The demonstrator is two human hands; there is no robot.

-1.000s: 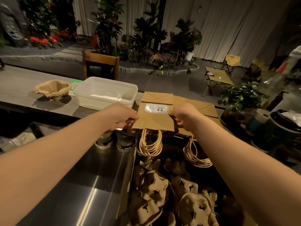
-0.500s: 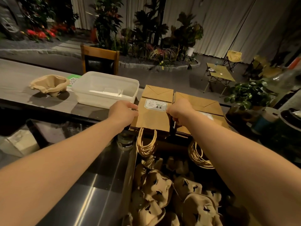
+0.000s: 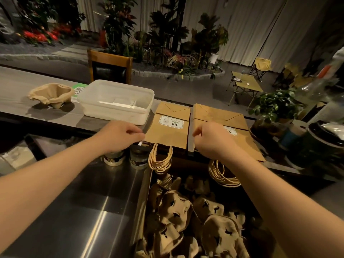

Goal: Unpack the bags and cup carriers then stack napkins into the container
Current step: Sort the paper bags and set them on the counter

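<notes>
Your left hand (image 3: 121, 135) hovers just left of the narrower paper bag (image 3: 168, 130); its fingers are curled together, and you cannot tell whether they touch the bag's edge. Your right hand (image 3: 210, 140) sits between the 2 flat bags, over the near corner of the wider bag (image 3: 223, 118), fingers curled, with any grip hidden. Both bags lie flat on the desk (image 3: 14, 101), their twine handles (image 3: 161, 161) hanging over its near edge. The white container (image 3: 115, 100) stands just left of the narrower bag, with a cup carrier (image 3: 51, 94) farther left. More carriers (image 3: 186, 220) fill the box below.
</notes>
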